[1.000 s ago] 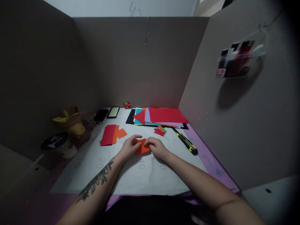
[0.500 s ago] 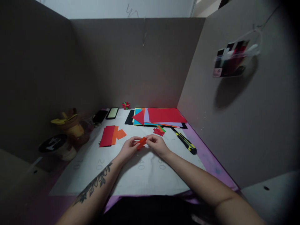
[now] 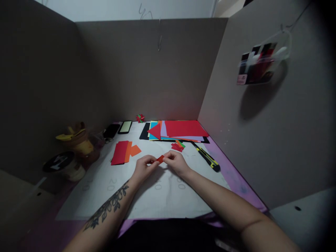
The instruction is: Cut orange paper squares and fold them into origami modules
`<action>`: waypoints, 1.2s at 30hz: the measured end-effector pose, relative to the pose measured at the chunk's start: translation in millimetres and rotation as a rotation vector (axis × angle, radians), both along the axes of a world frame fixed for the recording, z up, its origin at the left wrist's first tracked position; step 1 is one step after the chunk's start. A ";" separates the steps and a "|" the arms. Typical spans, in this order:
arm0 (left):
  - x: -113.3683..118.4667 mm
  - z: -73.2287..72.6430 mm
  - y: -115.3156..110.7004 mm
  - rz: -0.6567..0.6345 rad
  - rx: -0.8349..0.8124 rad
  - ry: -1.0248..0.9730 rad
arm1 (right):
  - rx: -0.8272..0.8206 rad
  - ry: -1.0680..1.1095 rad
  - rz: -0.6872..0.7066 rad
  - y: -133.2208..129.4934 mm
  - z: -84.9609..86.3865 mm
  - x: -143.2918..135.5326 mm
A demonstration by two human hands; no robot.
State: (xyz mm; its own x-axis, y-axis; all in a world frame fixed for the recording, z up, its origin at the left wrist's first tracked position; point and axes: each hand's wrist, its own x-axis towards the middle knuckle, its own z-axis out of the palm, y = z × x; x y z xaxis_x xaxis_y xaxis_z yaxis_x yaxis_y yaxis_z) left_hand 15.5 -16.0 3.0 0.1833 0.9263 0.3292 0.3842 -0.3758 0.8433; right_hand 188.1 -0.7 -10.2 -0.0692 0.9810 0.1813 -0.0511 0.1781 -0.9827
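Hands (image 3: pixel 177 163) pinch, partly hide paper (image 3: pixel 160 159), seemingly folded; cutter (image 3: pixel 208 159) rightward, sheets (image 3: pixel 186 128) beyond.

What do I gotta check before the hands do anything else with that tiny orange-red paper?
1. Left hand pinching one end of the orange-red paper: ok.
2. Right hand pinching the other end: ok.
3. Yellow-and-black cutter apart from both hands: ok, it lies off to the right.
4. Cutter's blade tucked in: cannot tell, too small to see.
5. Orange-red paper's edges lined up: cannot tell, too small and partly covered.
6. Red sheet apart from the left hand: ok.
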 end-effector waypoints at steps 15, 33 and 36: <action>2.5 -4.1 -0.1 0.071 -0.095 -0.074 | 0.028 0.071 -0.008 -4.5 2.1 -3.4; 5.2 0.0 -2.0 0.070 -0.128 -0.157 | -0.026 0.195 0.013 -3.3 2.1 -4.2; 4.6 -1.2 -1.6 0.081 -0.126 -0.159 | -0.042 0.229 0.012 -2.3 0.5 -4.9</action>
